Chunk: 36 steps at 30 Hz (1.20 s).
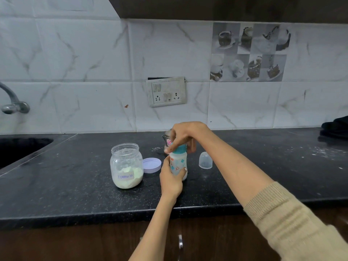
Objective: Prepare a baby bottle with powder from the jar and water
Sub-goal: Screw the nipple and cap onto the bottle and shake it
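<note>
A baby bottle [178, 162] with flower prints and whitish contents stands upright on the black counter [75, 185]. My left hand [170, 179] wraps around the bottle's body. My right hand [185, 135] grips its teal screw collar [179, 148] from above. To the left stands an open glass jar [126, 166] labelled "Formula", about a third full of pale powder. Its lilac lid [152, 165] lies flat between jar and bottle. A clear bottle cap [205, 160] stands to the right of the bottle. A steel cup [167, 137] sits behind, mostly hidden by my right hand.
A sink [20, 149] is sunk into the counter at far left, with a tap [14, 104] on the wall above. A socket panel [166, 94] is on the tiled wall. Dark cloth [335, 127] lies at far right. Powder specks dot the counter's right side.
</note>
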Motion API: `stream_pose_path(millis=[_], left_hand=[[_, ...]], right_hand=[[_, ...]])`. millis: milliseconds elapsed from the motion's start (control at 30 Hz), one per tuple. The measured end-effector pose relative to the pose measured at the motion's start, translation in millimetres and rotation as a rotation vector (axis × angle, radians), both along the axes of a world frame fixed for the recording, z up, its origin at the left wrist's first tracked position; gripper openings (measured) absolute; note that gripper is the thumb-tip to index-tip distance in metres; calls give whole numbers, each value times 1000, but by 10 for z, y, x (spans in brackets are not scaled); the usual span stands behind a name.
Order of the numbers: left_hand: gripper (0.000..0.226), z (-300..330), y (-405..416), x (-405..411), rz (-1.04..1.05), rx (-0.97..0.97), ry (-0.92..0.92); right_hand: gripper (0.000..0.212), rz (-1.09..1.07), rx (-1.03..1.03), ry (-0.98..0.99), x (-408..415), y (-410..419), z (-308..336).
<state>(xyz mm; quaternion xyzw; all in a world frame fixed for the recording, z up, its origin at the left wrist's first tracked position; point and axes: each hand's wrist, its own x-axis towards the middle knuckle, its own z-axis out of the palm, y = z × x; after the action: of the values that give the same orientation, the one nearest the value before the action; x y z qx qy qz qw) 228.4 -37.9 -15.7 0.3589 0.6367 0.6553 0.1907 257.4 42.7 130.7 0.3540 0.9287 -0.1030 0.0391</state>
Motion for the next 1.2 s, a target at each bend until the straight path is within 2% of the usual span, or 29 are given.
stream_pose_path(millis=[233,333,433,500,567,633,767,933,1100,1200], left_hand=[[55,-11,2,0,-1,14,5],[54,-9,2,-2,-8,21,1],[57,-4,5,-6,-8,18,-10],[60,3,5,-5,6,-1,-4],[60,4,4,-4,13,-4,11],[59,1,0,-3,8,2,18],[58,-15,7,-11,-2,12,18],[51,-37,11,-22,-15,47,23],[52,-36,19,-20,-5,50,25],[52,-29,25,-19,2,54,30]], right_hand=[[29,128,-45,-43,-75,27,2],[32,207,-59,-75,-23,65,5],[32,205,-111,60,36,79,19],[43,140,-88,122,43,90,36],[47,77,-64,90,26,112,42],[39,67,-67,53,7,104,44],[31,137,-70,-36,-33,52,127],[33,192,63,-208,-131,-3,166],[25,114,15,-171,-136,-23,165],[40,-26,88,-95,-104,-60,104]])
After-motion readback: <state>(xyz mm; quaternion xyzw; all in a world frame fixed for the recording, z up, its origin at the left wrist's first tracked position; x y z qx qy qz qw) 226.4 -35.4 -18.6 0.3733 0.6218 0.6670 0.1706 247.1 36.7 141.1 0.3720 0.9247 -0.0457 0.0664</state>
